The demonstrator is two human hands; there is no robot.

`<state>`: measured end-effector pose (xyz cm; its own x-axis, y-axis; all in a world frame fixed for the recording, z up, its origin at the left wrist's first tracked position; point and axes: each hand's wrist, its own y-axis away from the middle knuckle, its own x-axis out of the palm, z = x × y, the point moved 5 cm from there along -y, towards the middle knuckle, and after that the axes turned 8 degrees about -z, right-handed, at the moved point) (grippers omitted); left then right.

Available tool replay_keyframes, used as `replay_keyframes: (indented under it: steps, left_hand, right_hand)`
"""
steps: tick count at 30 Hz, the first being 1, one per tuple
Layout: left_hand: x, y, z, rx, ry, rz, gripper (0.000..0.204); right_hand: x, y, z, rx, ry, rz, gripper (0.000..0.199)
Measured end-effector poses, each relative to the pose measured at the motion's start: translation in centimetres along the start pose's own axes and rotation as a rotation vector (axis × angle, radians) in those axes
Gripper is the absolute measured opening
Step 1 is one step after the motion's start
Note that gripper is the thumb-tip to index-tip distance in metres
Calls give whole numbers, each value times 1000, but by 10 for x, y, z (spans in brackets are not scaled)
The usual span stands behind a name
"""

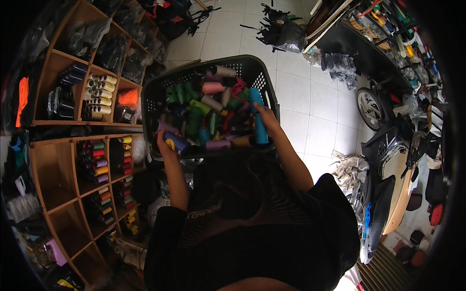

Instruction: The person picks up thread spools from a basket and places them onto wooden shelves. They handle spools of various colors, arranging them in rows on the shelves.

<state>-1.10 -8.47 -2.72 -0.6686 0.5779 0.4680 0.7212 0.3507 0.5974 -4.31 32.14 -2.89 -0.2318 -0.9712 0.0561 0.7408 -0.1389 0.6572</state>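
Note:
A dark green plastic basket (208,62) in front of me holds a jumble of thread spools in green, pink, purple, grey and other colours. At its near left corner my left hand (166,141) is closed on a dark blue thread spool (177,142) with a yellow patch. A purple thread spool (160,126) lies against the same fingers; whether they grip it too is unclear. Along the right wall of the basket my right hand (268,119) is closed around turquoise thread spools (261,130), one end to end with another. The palm hides part of them.
Wooden shelving (75,194) on the left stores rows of coloured spools and plastic-wrapped bundles. A motorbike (383,150) stands at the right beside a crumpled pale cloth (348,169). Dark bagged goods (281,31) lie on the white tiled floor (296,97) beyond the basket.

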Motion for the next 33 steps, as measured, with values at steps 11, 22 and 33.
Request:
replay_keyframes:
  steps: [11,22,33]
  left_hand:
    - [-34,-28,18,-123,140,-134,33]
    - [-25,-25,3,-173,181,-71,33]
    - [-41,-59,18,-8,-15,-114,40]
  right_hand:
    - [6,-1,-7,16,23,-46,57]
    - [14,-8,-22,20,-29,-58,58]
    - [3,-18,-33,-49,118,-156,64]
